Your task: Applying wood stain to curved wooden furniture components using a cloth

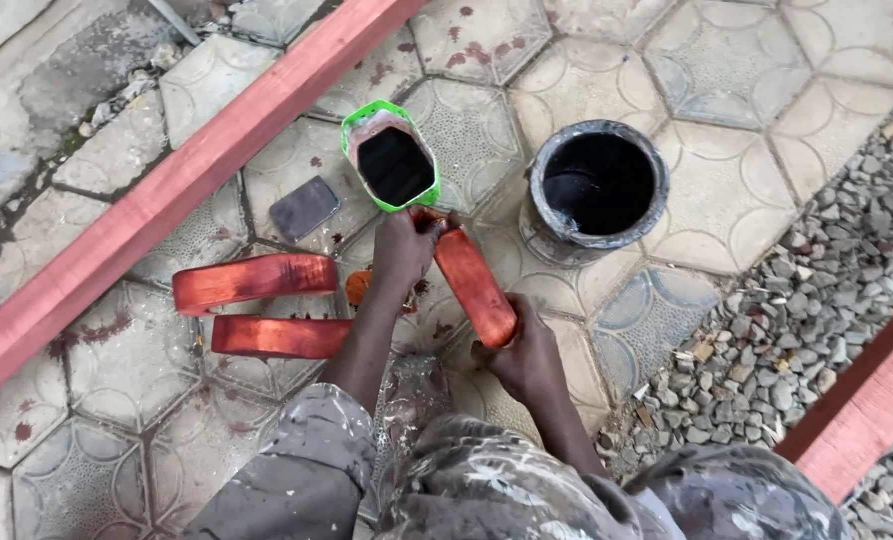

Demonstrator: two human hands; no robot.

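I hold a short curved wooden piece (474,285), wet with reddish-brown stain, between both hands. My right hand (526,360) grips its near end. My left hand (404,247) is at its far end, fingers closed against the wood, beside a green cut-open container (391,155) with dark liquid inside. Two more stained pieces lie on the paving to the left: a curved one (254,280) and a straight one (278,336).
A black round can (596,190) stands on the hexagonal paving right of the green container. A dark flat rectangle (304,208) lies left of it. A long red-stained plank (181,180) runs diagonally; another plank (866,405) lies at right on the gravel (806,300).
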